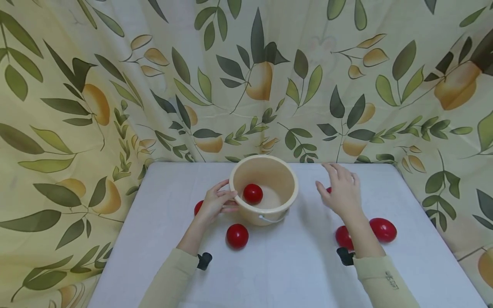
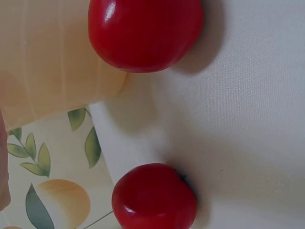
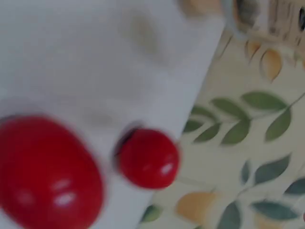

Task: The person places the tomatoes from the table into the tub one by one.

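Note:
A cream bucket [image 1: 277, 217] stands at the back middle, one red tomato [image 1: 253, 194] inside. My left hand [image 1: 213, 203] grips its left rim; only a sliver of that hand [image 2: 3, 171] shows in the left wrist view, beside the bucket wall [image 2: 43, 57]. Right of the bucket, my right hand [image 1: 343, 190] is held over the table with fingers spread, holding nothing. A red tomato [image 1: 329, 190] is mostly hidden behind it in the head view. The right wrist view, blurred, has a small tomato [image 3: 150, 158] and a larger one [image 3: 50, 174].
One tomato [image 1: 237, 236] lies before the bucket, another [image 1: 198, 207] partly behind my left hand. Two more, a left one [image 1: 344, 238] and a right one [image 1: 383, 230], lie by my right forearm. A white cloth covers the table [image 1: 277, 273]; a patterned curtain [image 1: 239, 119] hangs behind.

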Available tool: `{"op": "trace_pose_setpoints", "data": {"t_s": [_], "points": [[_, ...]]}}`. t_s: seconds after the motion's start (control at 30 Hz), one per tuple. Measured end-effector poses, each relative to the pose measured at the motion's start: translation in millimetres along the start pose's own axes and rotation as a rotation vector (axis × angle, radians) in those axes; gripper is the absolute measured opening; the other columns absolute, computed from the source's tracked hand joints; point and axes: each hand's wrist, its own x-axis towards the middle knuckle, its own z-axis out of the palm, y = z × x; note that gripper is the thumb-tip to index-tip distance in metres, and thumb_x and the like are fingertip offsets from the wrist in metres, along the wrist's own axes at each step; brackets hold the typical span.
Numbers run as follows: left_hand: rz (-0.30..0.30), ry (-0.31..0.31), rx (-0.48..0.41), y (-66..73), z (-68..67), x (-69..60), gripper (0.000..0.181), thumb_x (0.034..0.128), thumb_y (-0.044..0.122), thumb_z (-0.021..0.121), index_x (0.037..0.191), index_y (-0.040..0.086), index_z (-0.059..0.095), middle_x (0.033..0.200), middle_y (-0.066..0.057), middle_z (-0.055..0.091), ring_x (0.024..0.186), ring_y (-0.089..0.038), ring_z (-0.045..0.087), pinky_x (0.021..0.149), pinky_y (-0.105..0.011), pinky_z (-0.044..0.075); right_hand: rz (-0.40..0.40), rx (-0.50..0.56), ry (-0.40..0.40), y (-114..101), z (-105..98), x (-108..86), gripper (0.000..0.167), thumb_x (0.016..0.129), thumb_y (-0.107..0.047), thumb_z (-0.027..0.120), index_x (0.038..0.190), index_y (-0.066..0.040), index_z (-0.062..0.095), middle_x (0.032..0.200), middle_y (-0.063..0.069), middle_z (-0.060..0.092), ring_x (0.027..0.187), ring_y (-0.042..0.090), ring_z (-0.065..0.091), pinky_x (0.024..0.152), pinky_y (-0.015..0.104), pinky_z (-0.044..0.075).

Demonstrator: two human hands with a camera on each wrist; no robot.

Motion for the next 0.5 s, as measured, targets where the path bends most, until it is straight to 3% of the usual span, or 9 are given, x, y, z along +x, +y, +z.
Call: {"op": "trace_pose_setpoints", "data": {"t_s": [0.2, 0.33, 0.5], "points": [[-0.002, 0.0, 0.012, -1.1, -1.3, 0.7, 0.057, 0.0855, 0.016, 0.065, 0.137, 0.019, 0.04, 0.109, -0.015, 0.063, 0.082, -0.025, 0.068, 0.068, -0.036, 0.057, 0.222, -0.038, -0.1, 60.9, -4.0, -39.0, 0.07, 0.083, -0.027, 0.062, 0.139, -0.005, 0.027, 0.133, 0.029, 0.028, 0.124, 0.046, 0.023, 0.099, 0.067, 0.014], [-0.01, 0.003, 0.005, -1.9, -1.6, 1.0, 0.057, 0.085, 0.015, 0.065, 0.137, 0.019, 0.04, 0.108, -0.015, 0.063, 0.081, -0.025, 0.068, 0.068, -0.036, 0.057, 0.308, -0.067, -0.166, 94.2, -1.4, -66.7, 0.074, 0.084, -0.032, 0.06, 0.14, -0.002, 0.022, 0.131, 0.033, 0.024, 0.121, 0.049, 0.021, 0.098, 0.068, 0.014], [0.015, -0.018, -0.016, -2.9, -2.1, 0.7, 0.058, 0.0849, 0.012, 0.065, 0.137, 0.016, 0.04, 0.107, -0.017, 0.063, 0.079, -0.025, 0.068, 0.069, -0.04, 0.057, 0.413, -0.077, -0.234, 120.4, 0.7, -94.8, 0.081, 0.079, -0.037, 0.063, 0.137, 0.002, 0.022, 0.126, 0.036, 0.024, 0.116, 0.052, 0.021, 0.094, 0.071, 0.015]]}}
